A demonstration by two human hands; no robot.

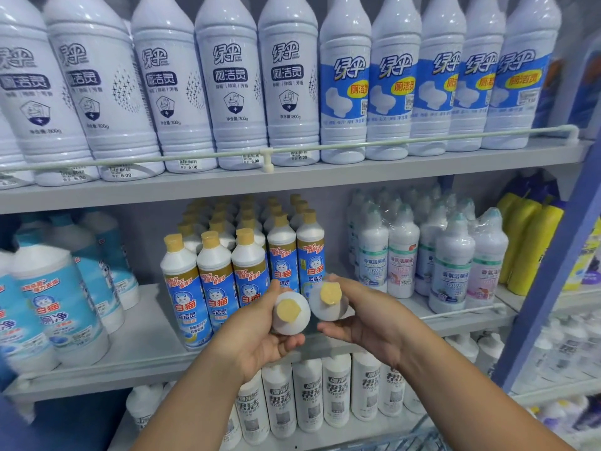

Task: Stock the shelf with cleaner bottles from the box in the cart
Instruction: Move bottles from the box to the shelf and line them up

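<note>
My left hand (260,340) grips a white cleaner bottle with a gold cap (291,312), seen from the top. Beside it, my right hand (367,315) grips a second gold-capped bottle (329,297). The two bottles are close together, in front of the middle shelf (153,349). Behind them on that shelf stand several rows of matching gold-capped bottles with blue cat labels (214,284). The front row has three bottles on the left, and the spot in front of the two right-hand columns lies behind my hands. The box and the cart body are out of view.
Tall white bottles (234,83) fill the top shelf behind a rail. Light-blue bottles (55,307) stand at the middle shelf's left, shrink-wrapped white bottles (452,265) and yellow bottles (530,245) at its right. White bottles (309,395) line the lower shelf. A blue upright (553,288) frames the right.
</note>
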